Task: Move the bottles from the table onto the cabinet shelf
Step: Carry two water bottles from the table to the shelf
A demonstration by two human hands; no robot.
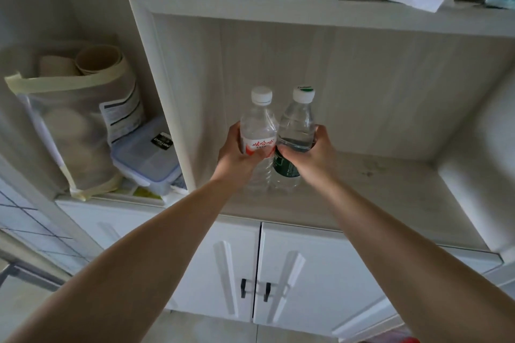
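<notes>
Head view: a red-labelled bottle (257,131) is gripped by the left hand (237,154) and a green-labelled bottle (295,131) by the right hand (312,153). Both are held upright, touching, over the cabinet shelf (376,192); contact with its surface cannot be told.

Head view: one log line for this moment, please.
phase: placing | left hand: grips red-label bottle | right hand: grips green-label bottle | bottles: upright, touching, over cabinet shelf | released: no
</notes>
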